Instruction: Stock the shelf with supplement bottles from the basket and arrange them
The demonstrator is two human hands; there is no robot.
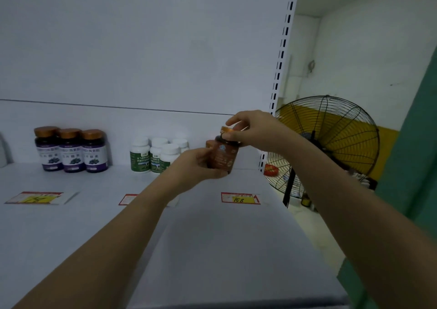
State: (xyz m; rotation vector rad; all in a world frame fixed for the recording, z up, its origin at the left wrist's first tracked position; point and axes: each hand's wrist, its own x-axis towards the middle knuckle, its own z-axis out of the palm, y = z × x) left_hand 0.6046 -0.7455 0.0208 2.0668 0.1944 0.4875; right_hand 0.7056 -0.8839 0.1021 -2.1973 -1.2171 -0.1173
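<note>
A brown supplement bottle [223, 155] with a gold cap is held above the right part of the white shelf [212, 237]. My left hand [197, 164] wraps its body from the left and below. My right hand [250, 129] pinches its cap from above. A second gold cap [209, 144] peeks out just behind the bottle. Three purple-label bottles [71, 150] with gold caps stand in a row at the back left. Several white-capped green-label bottles [158, 154] stand clustered at the back middle. The basket is out of view.
Price tags lie on the shelf: one at the left [35, 197], one partly hidden by my left arm [128, 199], one marked 158 [240, 198]. A slotted upright [282, 56] ends the shelf on the right. Beyond it stands a yellow-bladed floor fan [331, 143].
</note>
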